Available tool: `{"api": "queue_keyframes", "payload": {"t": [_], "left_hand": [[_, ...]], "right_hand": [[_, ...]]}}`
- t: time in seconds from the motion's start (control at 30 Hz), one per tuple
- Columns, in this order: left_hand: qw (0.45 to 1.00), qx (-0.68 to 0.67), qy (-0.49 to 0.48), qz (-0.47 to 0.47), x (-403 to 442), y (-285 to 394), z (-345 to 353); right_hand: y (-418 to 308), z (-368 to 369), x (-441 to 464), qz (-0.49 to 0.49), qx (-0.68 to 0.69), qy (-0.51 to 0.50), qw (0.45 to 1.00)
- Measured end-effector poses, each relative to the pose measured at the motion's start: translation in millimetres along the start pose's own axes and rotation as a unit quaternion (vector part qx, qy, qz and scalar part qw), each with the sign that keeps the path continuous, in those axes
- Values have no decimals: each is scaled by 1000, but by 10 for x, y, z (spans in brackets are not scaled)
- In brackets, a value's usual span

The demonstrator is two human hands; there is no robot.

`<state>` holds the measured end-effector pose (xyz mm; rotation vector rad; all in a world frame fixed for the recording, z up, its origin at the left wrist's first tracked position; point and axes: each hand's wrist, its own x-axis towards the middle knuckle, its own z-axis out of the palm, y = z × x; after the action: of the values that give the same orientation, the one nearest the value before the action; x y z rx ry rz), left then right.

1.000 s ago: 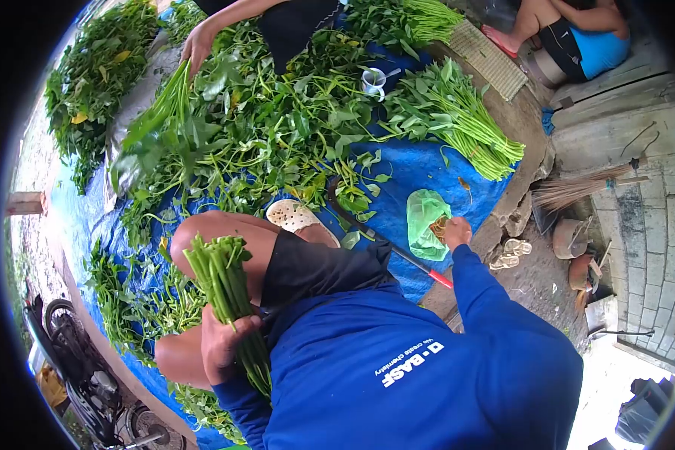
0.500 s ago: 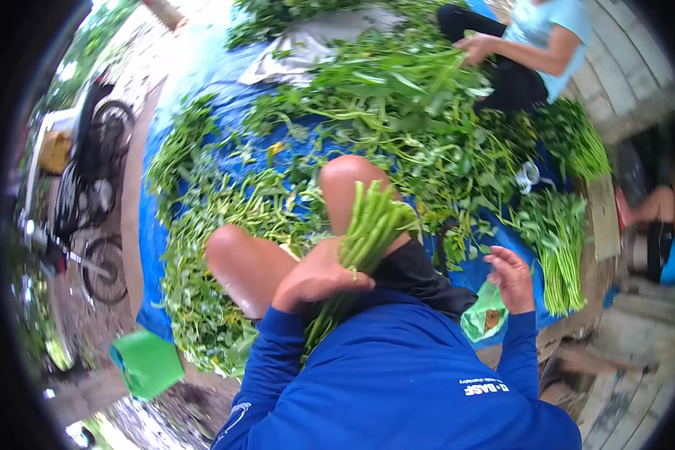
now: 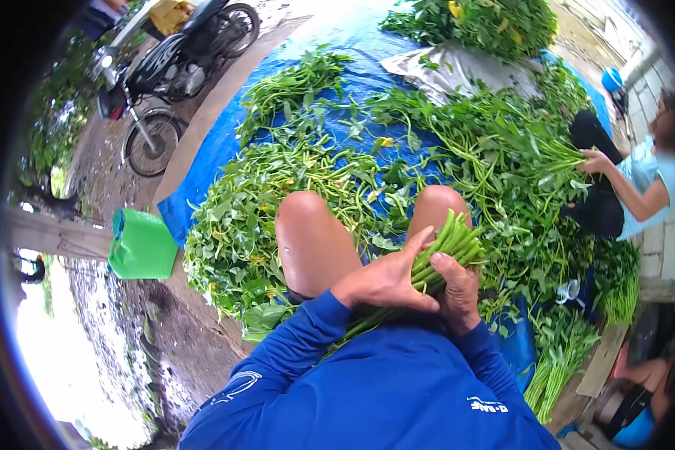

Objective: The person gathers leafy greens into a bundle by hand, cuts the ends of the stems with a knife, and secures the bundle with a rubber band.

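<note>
Between my knees, a bundle of green stems (image 3: 450,253) is held with its cut ends pointing up and to the right. My left hand (image 3: 394,277) is wrapped round the bundle from the left side. My right hand (image 3: 457,289) closes on it from the right, thumb lying across the stems. The lower part of the bundle runs down against the blue shirt (image 3: 412,382). Loose leafy greens (image 3: 255,202) lie in heaps in front of my knees on a blue tarp (image 3: 315,37).
At the right a seated person (image 3: 645,180) holds leafy stems. Tied-looking bundles (image 3: 559,360) and a white cup (image 3: 568,291) lie below. A green container (image 3: 142,244) stands at the left, with a motorcycle (image 3: 172,75) behind. Another person's legs (image 3: 645,382) show at lower right.
My right hand has come from the green plastic bag to the bundle and now grips it beside my left hand. The view has swung left, bringing the motorcycle and green container further in.
</note>
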<state>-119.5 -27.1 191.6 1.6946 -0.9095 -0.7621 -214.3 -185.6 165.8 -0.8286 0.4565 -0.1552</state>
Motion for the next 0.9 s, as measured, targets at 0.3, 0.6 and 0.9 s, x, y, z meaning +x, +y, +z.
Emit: {"api": "queue_keyframes", "payload": {"t": [0.3, 0.6, 0.9], "left_hand": [[964, -239, 56, -107, 500, -38, -96], [868, -428, 76, -239, 636, -286, 340], [868, -425, 170, -191, 622, -153, 292]], "right_hand": [[-18, 10, -54, -22, -80, -15, 996], [-112, -299, -201, -15, -82, -2, 997], [-278, -48, -263, 19, -47, 5, 999]]}}
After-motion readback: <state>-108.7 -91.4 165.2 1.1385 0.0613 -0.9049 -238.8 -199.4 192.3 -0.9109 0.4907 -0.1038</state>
